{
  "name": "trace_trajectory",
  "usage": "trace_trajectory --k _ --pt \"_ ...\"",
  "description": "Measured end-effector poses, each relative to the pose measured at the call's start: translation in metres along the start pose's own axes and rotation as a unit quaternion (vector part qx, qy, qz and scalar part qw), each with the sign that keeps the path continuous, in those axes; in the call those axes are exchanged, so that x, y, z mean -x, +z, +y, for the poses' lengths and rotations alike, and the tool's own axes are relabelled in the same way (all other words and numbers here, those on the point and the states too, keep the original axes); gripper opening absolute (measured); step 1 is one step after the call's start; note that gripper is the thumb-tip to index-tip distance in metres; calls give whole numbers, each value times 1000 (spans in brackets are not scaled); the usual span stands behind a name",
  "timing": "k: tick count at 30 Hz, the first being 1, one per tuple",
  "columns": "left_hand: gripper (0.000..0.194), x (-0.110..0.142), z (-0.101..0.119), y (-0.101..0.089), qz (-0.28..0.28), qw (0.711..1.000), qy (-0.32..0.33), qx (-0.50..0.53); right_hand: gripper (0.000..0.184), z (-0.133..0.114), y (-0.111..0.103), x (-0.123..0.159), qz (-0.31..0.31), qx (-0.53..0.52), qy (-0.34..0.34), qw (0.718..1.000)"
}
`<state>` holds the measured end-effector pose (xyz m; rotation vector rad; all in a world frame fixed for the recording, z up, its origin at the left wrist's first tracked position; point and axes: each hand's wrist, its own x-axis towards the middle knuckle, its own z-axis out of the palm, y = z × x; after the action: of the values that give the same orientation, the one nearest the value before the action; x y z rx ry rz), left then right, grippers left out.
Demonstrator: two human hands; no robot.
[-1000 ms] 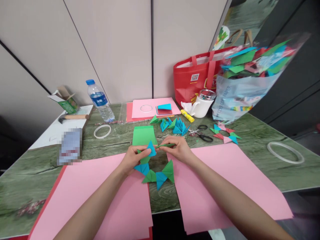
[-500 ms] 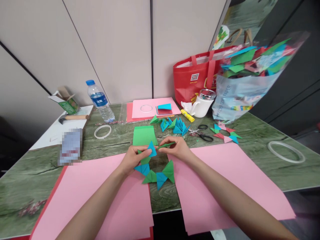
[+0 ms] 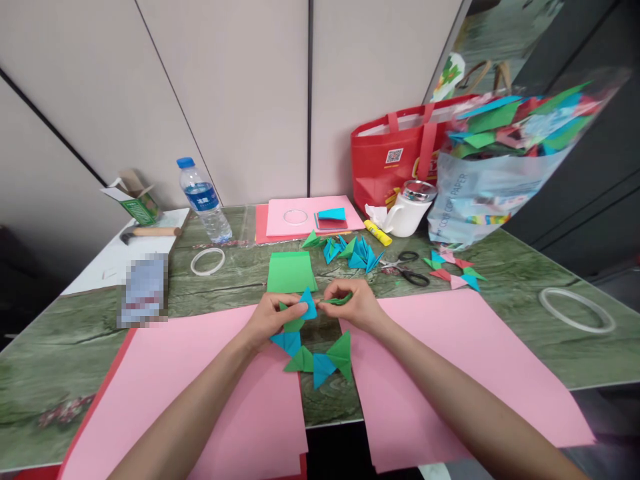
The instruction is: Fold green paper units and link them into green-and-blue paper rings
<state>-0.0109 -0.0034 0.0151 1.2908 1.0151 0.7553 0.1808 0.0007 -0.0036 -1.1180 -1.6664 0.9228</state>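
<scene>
Between thumb and fingers, my left hand [image 3: 273,317] pinches the upper end of a curved chain of folded paper pieces [image 3: 301,359], alternating blue and green. A blue piece tops the chain by my thumb, and the lower part hangs in an open ring shape over the table. To its right, my right hand [image 3: 354,303] is closed on a small folded green paper piece [image 3: 343,300], partly hidden by the fingers. A small gap lies between the two hands. Behind them sit a stack of green paper squares [image 3: 291,270] and a pile of loose blue and green folded pieces [image 3: 357,252].
Pink sheets [image 3: 450,373] lie on both sides. Scissors [image 3: 407,267], a glue stick [image 3: 377,233], a white mug [image 3: 411,210] and a finished multicoloured paper ring [image 3: 456,270] are at the back right. A water bottle [image 3: 204,200], hammer [image 3: 153,232] and tape roll [image 3: 207,262] stand left.
My right hand has shifted slightly down, and the green piece in it shows less between the fingers. The chain stays in my left hand. The whole view has moved a little.
</scene>
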Motion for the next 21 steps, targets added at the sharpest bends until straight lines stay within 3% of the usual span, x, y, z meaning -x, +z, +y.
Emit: trace_trajectory --k 6,11,16,21 --pt "27 -1 3 2 -19 997 5 73 24 2 -5 -7 6 -78 61 995" --pt "28 0 7 -5 -42 991 -38 119 29 0 -10 -9 -5 -182 66 981" --pt "32 0 8 -8 -66 989 -21 128 29 -10 -12 -5 -32 -178 61 982" --pt "35 -2 5 -9 -68 989 -14 130 23 -17 -10 0 -21 -165 40 985"
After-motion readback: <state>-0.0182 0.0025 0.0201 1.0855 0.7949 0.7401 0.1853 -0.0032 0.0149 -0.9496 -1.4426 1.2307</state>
